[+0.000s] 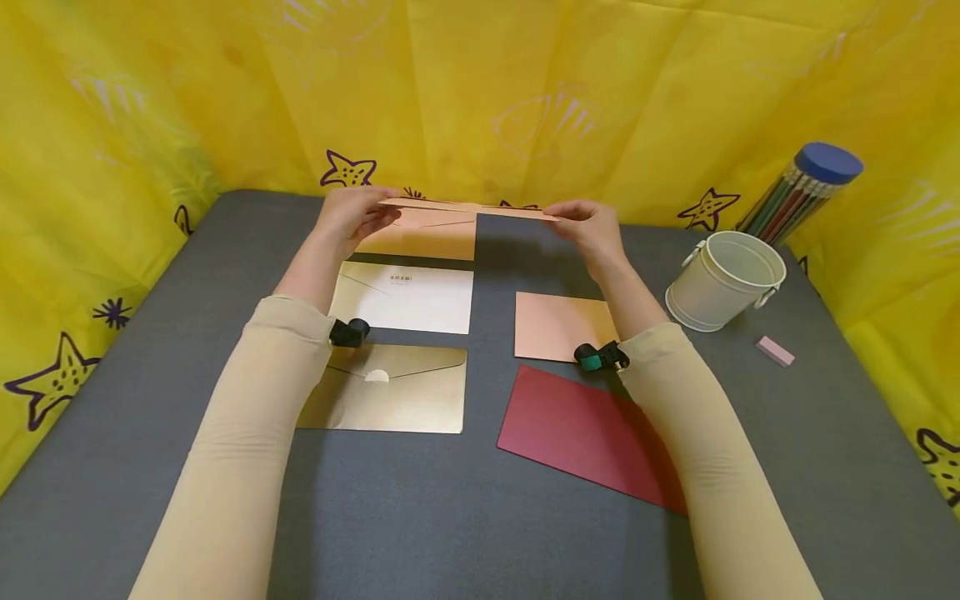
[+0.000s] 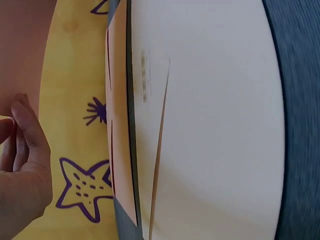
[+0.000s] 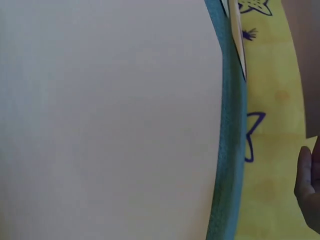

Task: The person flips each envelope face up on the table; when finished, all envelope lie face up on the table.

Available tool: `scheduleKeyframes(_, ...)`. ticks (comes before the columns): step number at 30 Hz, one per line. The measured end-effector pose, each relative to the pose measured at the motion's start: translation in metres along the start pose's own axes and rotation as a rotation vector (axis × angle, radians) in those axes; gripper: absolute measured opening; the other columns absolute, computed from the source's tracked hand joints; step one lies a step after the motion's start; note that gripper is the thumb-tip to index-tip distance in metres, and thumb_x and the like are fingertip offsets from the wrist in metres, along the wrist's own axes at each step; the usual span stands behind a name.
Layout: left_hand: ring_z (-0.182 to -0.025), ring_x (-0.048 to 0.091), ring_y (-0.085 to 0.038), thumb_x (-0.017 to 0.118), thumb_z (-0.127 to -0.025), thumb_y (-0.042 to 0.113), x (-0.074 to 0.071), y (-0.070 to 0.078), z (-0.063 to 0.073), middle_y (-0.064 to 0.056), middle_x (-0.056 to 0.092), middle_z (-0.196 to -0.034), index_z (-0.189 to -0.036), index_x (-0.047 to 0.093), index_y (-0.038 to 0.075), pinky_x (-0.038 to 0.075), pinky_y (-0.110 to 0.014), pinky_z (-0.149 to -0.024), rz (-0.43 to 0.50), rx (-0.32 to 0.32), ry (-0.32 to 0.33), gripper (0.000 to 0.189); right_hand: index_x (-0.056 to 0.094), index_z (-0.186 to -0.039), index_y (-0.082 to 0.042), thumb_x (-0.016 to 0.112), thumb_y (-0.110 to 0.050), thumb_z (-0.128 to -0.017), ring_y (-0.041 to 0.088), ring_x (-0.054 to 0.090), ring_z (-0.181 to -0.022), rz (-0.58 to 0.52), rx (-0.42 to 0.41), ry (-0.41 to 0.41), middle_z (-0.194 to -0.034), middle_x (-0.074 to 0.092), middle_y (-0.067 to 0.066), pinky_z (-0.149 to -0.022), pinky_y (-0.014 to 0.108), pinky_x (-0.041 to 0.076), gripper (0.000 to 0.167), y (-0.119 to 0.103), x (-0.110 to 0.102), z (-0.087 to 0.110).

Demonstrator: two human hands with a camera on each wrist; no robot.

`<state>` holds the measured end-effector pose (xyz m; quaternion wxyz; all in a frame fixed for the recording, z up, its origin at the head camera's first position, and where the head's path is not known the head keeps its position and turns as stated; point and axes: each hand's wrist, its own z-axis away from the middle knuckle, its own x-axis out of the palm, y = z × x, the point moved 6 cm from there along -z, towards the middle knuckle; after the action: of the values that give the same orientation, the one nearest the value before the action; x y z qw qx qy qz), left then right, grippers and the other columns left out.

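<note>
Both hands hold a thin peach envelope (image 1: pixel 465 207) level above the far part of the table, seen almost edge-on in the head view. The left hand (image 1: pixel 354 218) pinches its left end, and the right hand (image 1: pixel 588 229) pinches the right end. Beneath it, a second peach envelope (image 1: pixel 427 240) lies at the back of the left column. In front of that are a white envelope (image 1: pixel 420 304) with small print and a gold envelope (image 1: pixel 420 400) with a pale round seal. On the right lie another peach envelope (image 1: pixel 555 321) and a dark red envelope (image 1: pixel 577 433), both partly behind the right arm.
A cream metal bucket (image 1: pixel 701 287) with side handles stands at the right. Behind it leans a blue-lidded tube of pencils (image 1: pixel 798 192). A small pink eraser (image 1: pixel 775 351) lies in front of the bucket. Yellow patterned cloth (image 1: pixel 465 100) hangs around the grey table (image 1: pixel 420 517).
</note>
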<state>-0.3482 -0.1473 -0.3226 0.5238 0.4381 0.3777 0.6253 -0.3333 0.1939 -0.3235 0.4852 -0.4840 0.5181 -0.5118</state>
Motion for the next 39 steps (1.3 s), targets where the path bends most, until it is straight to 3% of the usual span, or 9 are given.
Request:
scheduleKeyframes(3,-0.073,0.069,-0.009,0.068,-0.091,0.012,-0.01,0.0,0.001,0.001,0.067,-0.093,-0.096,0.074,0.008,0.059,-0.017,-0.065,0.0,-0.014,0.009,0.008,0.079,-0.082,-0.014,0.068,0.002,-0.088,0.007,0.065,-0.076,0.055,0.036,-0.004,-0.081,0.07,-0.011,-0.075,0.02,0.059,0.021,0.004,0.01,0.003)
scheduleKeyframes(9,-0.072,0.062,-0.003,0.068,-0.092,0.013,-0.03,-0.001,0.002,0.006,0.06,-0.097,-0.12,0.063,0.008,0.054,-0.012,-0.064,-0.272,0.012,0.004,0.029,0.073,-0.11,0.002,0.063,0.003,-0.09,0.007,0.067,-0.072,0.173,0.124,-0.091,-0.111,0.069,0.008,-0.094,0.041,0.058,0.022,0.013,0.038,0.009)
scheduleKeyframes(11,-0.07,0.062,-0.002,0.068,-0.092,0.014,-0.037,-0.003,0.001,0.006,0.058,-0.095,-0.131,0.058,0.007,0.054,-0.012,-0.064,-0.345,-0.008,0.017,0.04,0.069,-0.117,0.004,0.06,0.003,-0.091,0.007,0.066,-0.071,0.2,0.161,-0.13,-0.116,0.066,0.012,-0.087,0.034,0.061,0.027,0.016,0.047,0.012)
scheduleKeyframes(15,-0.065,0.06,0.0,0.069,-0.092,0.017,-0.054,-0.007,-0.002,0.009,0.058,-0.089,-0.14,0.053,0.004,0.054,-0.01,-0.063,-0.438,-0.059,0.069,0.053,0.064,-0.125,0.004,0.056,0.004,-0.093,0.007,0.064,-0.072,0.181,0.241,-0.183,-0.107,0.064,0.009,-0.072,0.021,0.06,0.033,0.02,0.065,0.019)
scheduleKeyframes(18,-0.061,0.06,0.002,0.071,-0.09,0.017,-0.066,-0.01,-0.003,0.012,0.059,-0.08,-0.138,0.055,0.001,0.053,-0.01,-0.062,-0.47,-0.081,0.126,0.053,0.059,-0.131,0.005,0.056,0.002,-0.094,0.01,0.062,-0.076,0.169,0.281,-0.231,-0.107,0.06,0.009,-0.074,0.02,0.059,0.037,0.024,0.078,0.023)
scheduleKeyframes(21,-0.06,0.061,0.003,0.073,-0.088,0.013,-0.076,-0.013,-0.004,0.013,0.06,-0.072,-0.13,0.062,0.001,0.055,-0.011,-0.062,-0.455,-0.09,0.159,0.045,0.053,-0.136,0.005,0.055,-0.001,-0.095,0.013,0.058,-0.085,0.183,0.318,-0.289,-0.12,0.057,0.011,-0.09,0.028,0.058,0.042,0.028,0.089,0.028)
scheduleKeyframes(25,-0.059,0.063,0.001,0.075,-0.085,0.008,-0.085,-0.017,-0.004,0.012,0.062,-0.065,-0.097,0.073,0.008,0.056,-0.014,-0.062,-0.431,-0.096,0.161,0.012,0.047,-0.142,0.004,0.055,-0.003,-0.096,0.016,0.055,-0.093,0.196,0.352,-0.356,-0.139,0.049,0.016,-0.107,0.038,0.051,0.047,0.033,0.098,0.033)
scheduleKeyframes(28,-0.058,0.063,0.0,0.076,-0.085,0.01,-0.09,-0.019,-0.005,0.012,0.063,-0.062,-0.082,0.071,0.013,0.056,-0.015,-0.062,-0.458,-0.111,0.161,0.007,0.046,-0.143,0.004,0.054,-0.003,-0.097,0.016,0.055,-0.093,0.184,0.36,-0.37,-0.141,0.048,0.018,-0.109,0.04,0.049,0.047,0.034,0.1,0.034)
scheduleKeyframes(39,-0.059,0.062,-0.001,0.076,-0.086,0.014,-0.095,-0.021,-0.008,0.012,0.061,-0.061,-0.09,0.071,0.011,0.056,-0.015,-0.063,-0.52,-0.143,0.176,0.007,0.045,-0.144,0.003,0.055,-0.005,-0.097,0.014,0.056,-0.089,0.181,0.363,-0.393,-0.142,0.049,0.018,-0.11,0.041,0.049,0.049,0.033,0.103,0.036)
